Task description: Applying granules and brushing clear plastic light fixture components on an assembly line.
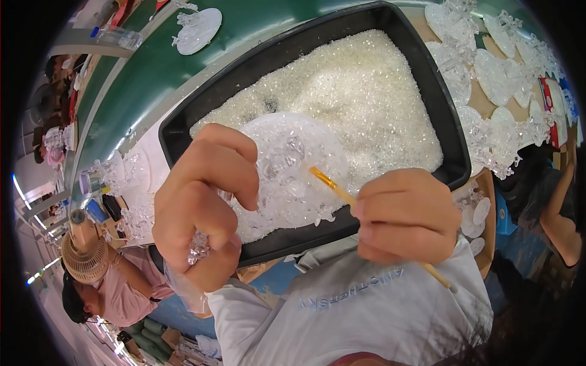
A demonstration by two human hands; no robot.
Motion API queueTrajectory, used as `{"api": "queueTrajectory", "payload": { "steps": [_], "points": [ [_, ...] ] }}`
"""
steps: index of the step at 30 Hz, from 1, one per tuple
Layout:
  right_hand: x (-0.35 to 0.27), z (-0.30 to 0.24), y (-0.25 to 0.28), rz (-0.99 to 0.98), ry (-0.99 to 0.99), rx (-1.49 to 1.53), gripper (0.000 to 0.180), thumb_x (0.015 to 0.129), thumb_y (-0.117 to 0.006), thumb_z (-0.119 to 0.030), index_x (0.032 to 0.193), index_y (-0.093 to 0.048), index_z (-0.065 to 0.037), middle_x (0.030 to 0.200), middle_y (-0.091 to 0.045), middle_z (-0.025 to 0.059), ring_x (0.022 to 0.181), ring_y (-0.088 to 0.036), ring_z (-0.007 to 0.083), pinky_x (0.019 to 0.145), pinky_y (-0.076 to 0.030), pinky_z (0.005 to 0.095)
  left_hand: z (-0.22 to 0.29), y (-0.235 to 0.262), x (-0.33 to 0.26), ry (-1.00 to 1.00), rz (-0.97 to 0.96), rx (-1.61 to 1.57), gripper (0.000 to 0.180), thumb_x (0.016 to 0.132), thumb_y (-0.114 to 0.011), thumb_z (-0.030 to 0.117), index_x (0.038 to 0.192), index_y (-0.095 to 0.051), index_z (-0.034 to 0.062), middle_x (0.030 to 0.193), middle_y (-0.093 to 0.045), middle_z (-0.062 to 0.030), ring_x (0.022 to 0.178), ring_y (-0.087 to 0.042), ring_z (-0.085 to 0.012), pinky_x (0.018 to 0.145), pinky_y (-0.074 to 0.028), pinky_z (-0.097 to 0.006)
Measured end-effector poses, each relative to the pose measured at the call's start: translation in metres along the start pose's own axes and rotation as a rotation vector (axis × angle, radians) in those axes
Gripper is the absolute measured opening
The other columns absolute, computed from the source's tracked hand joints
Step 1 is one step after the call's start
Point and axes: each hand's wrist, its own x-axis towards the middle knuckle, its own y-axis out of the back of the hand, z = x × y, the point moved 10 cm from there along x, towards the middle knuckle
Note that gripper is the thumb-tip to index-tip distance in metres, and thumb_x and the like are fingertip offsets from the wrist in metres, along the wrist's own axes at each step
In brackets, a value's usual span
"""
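Note:
My left hand [204,201] is closed, its fingers curled round part of a clear plastic ornament. This ornament has a round frosted disc [305,137] with raised clear shapes on it, tilted over the black tray [448,122]. A shiny clear bit [198,247] shows between the lower fingers; whether it belongs to the ornament I cannot tell. In my right hand [406,213], closed, is a thin paintbrush [339,190] with a wooden handle. Its bristle tip points at the disc's raised shapes, and I cannot tell whether it touches. Glittering clear granules [378,91] fill much of the tray.
Many similar clear ornaments [497,76] cover the table at the right, and more [122,174] lie left of the tray. Another disc ornament [198,30] rests on the green surface [162,67]. A cardboard box [486,244] stands lower right. Other people [125,277] sit nearby.

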Motion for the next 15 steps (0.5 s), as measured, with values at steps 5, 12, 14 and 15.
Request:
{"api": "queueTrajectory", "payload": {
  "steps": [5, 12, 14, 15],
  "points": [
    [-0.012, -0.011, 0.013, 0.122, 0.109, 0.012, 0.017, 0.079, -0.074, -0.009, 0.082, -0.059, 0.000, 0.078, -0.064, 0.0153, 0.058, -0.062, 0.0243, 0.045, -0.050, 0.0283, 0.005, -0.007, 0.000, -0.051, 0.074, 0.030, 0.019, 0.054, -0.054, 0.001, 0.064, -0.040, 0.0092, 0.077, -0.057, -0.0137, 0.069, -0.049, -0.0283, 0.058, -0.039, -0.036],
    [-0.025, 0.001, 0.052, 0.377, -0.127, 0.173, 0.016, 0.070, -0.066, 0.003, 0.085, -0.060, -0.001, 0.082, -0.063, 0.0165, 0.058, -0.058, 0.0209, 0.048, -0.049, 0.0294, 0.034, -0.013, -0.010, -0.373, -0.075, -0.049, 0.014, 0.071, -0.059, 0.005, 0.061, -0.049, 0.0045, 0.076, -0.061, -0.0118, 0.064, -0.052, -0.0303, 0.049, -0.042, -0.034],
    [-0.027, 0.016, 0.054, 0.420, -0.298, 0.327, 0.013, 0.074, -0.063, 0.003, 0.085, -0.058, -0.003, 0.086, -0.061, 0.0158, 0.062, -0.058, 0.0200, 0.052, -0.049, 0.0282, 0.040, -0.015, -0.013, -0.371, -0.187, -0.106, 0.016, 0.077, -0.058, 0.003, 0.063, -0.050, 0.0043, 0.078, -0.061, -0.0106, 0.065, -0.053, -0.0303, 0.049, -0.043, -0.033],
    [-0.026, 0.015, 0.055, 0.427, -0.305, 0.326, 0.013, 0.074, -0.063, 0.003, 0.085, -0.058, -0.003, 0.086, -0.061, 0.0158, 0.062, -0.058, 0.0200, 0.052, -0.049, 0.0282, 0.039, -0.018, -0.012, -0.364, -0.191, -0.111, 0.016, 0.077, -0.058, 0.003, 0.063, -0.050, 0.0043, 0.078, -0.061, -0.0106, 0.065, -0.053, -0.0303, 0.049, -0.043, -0.033]
  ]
}}
